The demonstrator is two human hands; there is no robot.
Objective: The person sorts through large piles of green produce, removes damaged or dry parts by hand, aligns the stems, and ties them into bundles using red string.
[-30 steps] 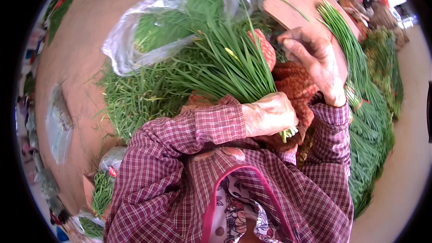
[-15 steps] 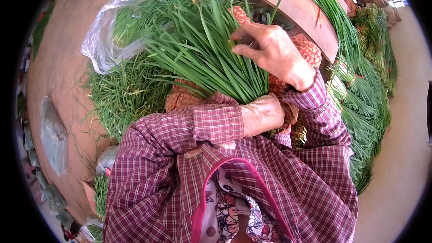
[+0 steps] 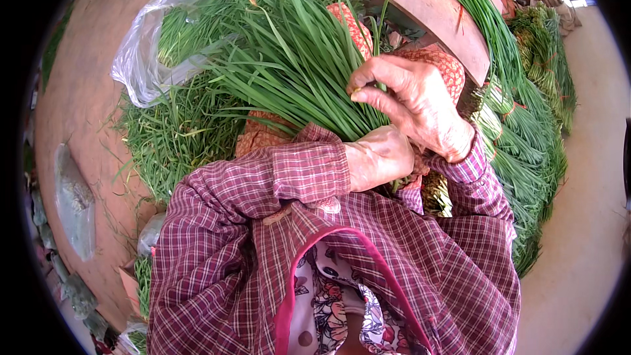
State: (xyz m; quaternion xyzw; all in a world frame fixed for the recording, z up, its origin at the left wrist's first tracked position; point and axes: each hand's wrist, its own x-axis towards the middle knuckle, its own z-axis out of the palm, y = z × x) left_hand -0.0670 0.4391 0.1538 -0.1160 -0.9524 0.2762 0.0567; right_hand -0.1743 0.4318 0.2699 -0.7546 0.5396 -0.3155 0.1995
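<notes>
My left hand (image 3: 381, 159) is closed around the lower end of a thick bunch of garlic chives (image 3: 299, 69), whose flat green leaves fan out up and to the left. Just above it, my right hand (image 3: 420, 102) pinches with thumb and forefinger at the bunch's right side. A small yellowish bit of a chive leaf (image 3: 355, 94) shows at those fingertips; the rest of that leaf is hard to make out. The stem ends are hidden under my left hand. Orange patterned cloth (image 3: 263, 134) covers my legs beneath the bunch.
Loose chives (image 3: 181, 135) lie heaped at the left, beside a clear plastic bag (image 3: 139, 69) with more inside. Tied bundles (image 3: 526, 151) are piled at the right. A wooden board (image 3: 420, 3) stands at the far right, with long chives (image 3: 468, 6) on it.
My right hand has moved down and slightly right, from among the leaves toward my left hand, its fingertips still pinched. My left hand keeps its hold on the bunch.
</notes>
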